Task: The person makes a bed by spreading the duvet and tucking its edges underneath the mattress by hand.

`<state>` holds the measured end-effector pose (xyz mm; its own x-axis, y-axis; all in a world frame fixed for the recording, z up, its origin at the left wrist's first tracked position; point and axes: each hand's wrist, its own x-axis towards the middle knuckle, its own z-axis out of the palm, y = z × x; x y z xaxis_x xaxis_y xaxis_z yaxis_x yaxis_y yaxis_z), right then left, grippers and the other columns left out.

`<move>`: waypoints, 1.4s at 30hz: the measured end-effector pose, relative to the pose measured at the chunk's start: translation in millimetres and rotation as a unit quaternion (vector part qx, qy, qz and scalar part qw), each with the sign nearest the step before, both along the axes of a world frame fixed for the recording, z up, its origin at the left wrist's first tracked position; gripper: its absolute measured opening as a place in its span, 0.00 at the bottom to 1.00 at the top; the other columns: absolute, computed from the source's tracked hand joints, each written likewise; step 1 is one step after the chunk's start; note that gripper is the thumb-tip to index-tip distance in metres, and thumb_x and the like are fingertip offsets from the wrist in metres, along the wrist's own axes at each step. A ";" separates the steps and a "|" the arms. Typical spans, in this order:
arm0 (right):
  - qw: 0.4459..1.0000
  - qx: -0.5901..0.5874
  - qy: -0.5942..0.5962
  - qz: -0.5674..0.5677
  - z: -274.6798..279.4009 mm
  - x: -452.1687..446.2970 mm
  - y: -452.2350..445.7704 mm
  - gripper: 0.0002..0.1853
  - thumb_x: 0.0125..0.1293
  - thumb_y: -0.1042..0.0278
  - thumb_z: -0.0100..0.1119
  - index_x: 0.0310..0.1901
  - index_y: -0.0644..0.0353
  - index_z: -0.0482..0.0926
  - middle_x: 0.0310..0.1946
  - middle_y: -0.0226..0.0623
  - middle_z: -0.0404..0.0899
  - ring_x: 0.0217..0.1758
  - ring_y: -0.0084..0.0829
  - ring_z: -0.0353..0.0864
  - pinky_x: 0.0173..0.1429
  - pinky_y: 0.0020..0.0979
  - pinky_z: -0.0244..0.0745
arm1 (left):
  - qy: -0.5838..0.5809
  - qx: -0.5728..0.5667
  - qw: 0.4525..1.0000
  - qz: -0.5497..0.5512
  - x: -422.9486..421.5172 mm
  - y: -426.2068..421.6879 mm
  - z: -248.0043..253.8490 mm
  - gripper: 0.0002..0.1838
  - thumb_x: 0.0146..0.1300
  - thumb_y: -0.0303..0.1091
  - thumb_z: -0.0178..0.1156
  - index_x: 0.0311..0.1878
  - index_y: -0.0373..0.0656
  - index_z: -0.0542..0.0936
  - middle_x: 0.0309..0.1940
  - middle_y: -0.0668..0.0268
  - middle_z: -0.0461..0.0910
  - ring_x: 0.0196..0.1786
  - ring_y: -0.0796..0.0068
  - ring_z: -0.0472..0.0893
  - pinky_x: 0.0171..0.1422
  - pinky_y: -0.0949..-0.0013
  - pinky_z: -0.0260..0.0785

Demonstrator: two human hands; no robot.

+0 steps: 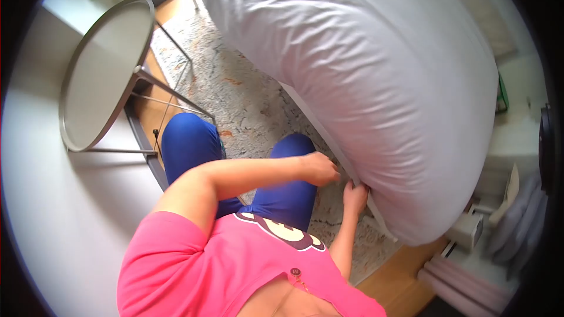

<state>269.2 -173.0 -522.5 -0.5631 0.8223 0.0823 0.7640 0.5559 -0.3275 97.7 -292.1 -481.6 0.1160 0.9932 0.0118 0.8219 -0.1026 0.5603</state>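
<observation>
A white fitted sheet (pixel 364 82) covers a thick mattress, with gathered wrinkles along its near side. My right hand (pixel 355 195) is at the lower edge of the mattress side, its fingers closed on the sheet's edge where it meets the bed frame. Just to the left, my left hand (pixel 320 169) is curled in front of the bed frame (pixel 320 126), a little apart from my right hand. Its fingertips are turned away, so anything in them is hidden.
A round tray table (pixel 106 76) with thin metal legs stands by the wall on the left. A patterned rug (pixel 235 105) lies on the wooden floor (pixel 388 273) under my bent knees. Shelving with grey folded fabric (pixel 520 223) and a white box (pixel 467 230) is at the right.
</observation>
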 end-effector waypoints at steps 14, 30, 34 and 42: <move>0.900 -0.146 0.151 0.381 11.1 -247.7 -90.3 0.21 0.59 0.67 0.55 0.54 0.66 0.71 0.52 0.52 0.71 0.56 0.51 0.69 0.60 0.41 0.65 | -0.746 0.036 0.251 0.615 -298.6 -103.8 -56.6 0.48 0.57 0.69 0.43 0.73 0.51 0.40 0.72 0.50 0.40 0.73 0.44 0.39 0.70 0.37 0.33; 0.918 0.027 0.109 0.380 9.0 -322.8 -117.8 0.30 0.52 0.71 0.59 0.58 0.67 0.65 0.55 0.56 0.67 0.60 0.52 0.64 0.62 0.47 0.58 | -0.639 0.259 0.443 0.574 -289.3 -46.2 -61.7 0.15 0.58 0.27 0.49 0.48 0.35 0.74 0.44 0.57 0.79 0.47 0.65 0.78 0.45 0.65 0.69; 0.931 0.012 0.017 0.365 14.4 -339.2 -115.7 0.31 0.52 0.67 0.59 0.59 0.66 0.64 0.56 0.57 0.66 0.61 0.53 0.63 0.62 0.47 0.60 | -0.160 0.433 0.564 0.685 -295.8 -39.5 -68.5 0.14 0.51 0.25 0.56 0.43 0.33 0.74 0.41 0.50 0.76 0.46 0.45 0.73 0.48 0.58 0.66; 0.941 -0.090 -0.039 0.323 30.3 -357.9 -108.6 0.35 0.49 0.58 0.61 0.60 0.62 0.64 0.56 0.55 0.68 0.60 0.51 0.66 0.61 0.43 0.63 | 0.107 0.291 0.801 0.512 -276.8 -82.7 -94.1 0.15 0.44 0.24 0.54 0.40 0.40 0.76 0.43 0.56 0.75 0.51 0.54 0.72 0.53 0.56 0.64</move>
